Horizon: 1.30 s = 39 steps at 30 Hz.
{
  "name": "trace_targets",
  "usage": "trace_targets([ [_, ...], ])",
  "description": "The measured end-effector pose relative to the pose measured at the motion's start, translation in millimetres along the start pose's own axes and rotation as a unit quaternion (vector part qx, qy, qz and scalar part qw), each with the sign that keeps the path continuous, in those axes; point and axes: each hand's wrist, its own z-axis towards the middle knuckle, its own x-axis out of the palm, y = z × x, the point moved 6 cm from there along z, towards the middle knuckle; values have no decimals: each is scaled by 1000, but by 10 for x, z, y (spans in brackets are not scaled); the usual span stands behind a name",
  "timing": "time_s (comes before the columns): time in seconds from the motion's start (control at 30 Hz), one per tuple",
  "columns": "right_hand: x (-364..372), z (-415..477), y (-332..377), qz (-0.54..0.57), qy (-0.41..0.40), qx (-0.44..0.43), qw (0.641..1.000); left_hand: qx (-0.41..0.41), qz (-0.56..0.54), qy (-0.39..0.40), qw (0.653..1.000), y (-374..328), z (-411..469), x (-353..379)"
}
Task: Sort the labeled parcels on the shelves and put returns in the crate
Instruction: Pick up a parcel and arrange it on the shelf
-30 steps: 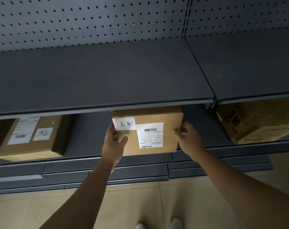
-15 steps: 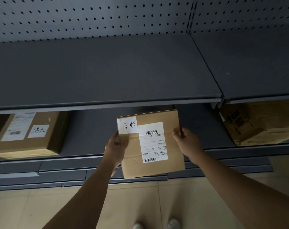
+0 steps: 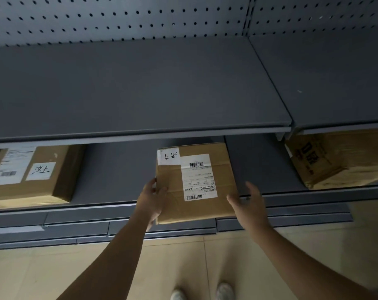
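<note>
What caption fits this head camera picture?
Left hand grips a labeled parcel by the lower shelf, right hand open at its right edge.

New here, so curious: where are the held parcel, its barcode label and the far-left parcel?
Held parcel [image 3: 205, 210]: head view, bare cardboard below label.
Barcode label [image 3: 198, 177]: head view, label's middle.
Far-left parcel [image 3: 45, 153]: head view, bare cardboard, labelled face.

Both bare forearms reach up and forward from the bottom of the view, drawing closer together toward the front edge of the lower shelf [image 3: 118, 176]. The left hand [image 3: 153, 200] grips the left edge of the parcel [image 3: 196, 211], with the thumb on its top face and the fingers wrapped round its side. The right hand [image 3: 248, 204] is spread at the parcel's right front corner, fingers straight and pointing up, thumb at the edge. Motion blur hides whether it touches. Both wrists are roughly straight.
</note>
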Motion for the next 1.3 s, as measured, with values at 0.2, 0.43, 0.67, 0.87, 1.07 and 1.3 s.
trace_targets([
  [0.2, 219, -383, -241, 105, -23, 49, 993, -13, -31, -37, 999, 181, -242, 132],
  [0.43, 180, -136, -42, 182, -79, 76, 977, -48, -73, -81, 993, 353, -527, 347],
  [0.67, 76, 202, 75, 133, -75, 77, 985, 58, 112, -155, 980, -81, -72, -198],
  [0.87, 67, 495, 331, 116, 3, 55, 992, 87, 226, -44, 969, -259, 316, -244],
  [1.07, 220, 9, 177, 192, 5, 54, 980, 88, 205, -65, 973, -92, 132, -175],
  [1.3, 509, -628, -232, 203, -56, 95, 973, 3, 105, -127, 986, 234, -474, 150],
])
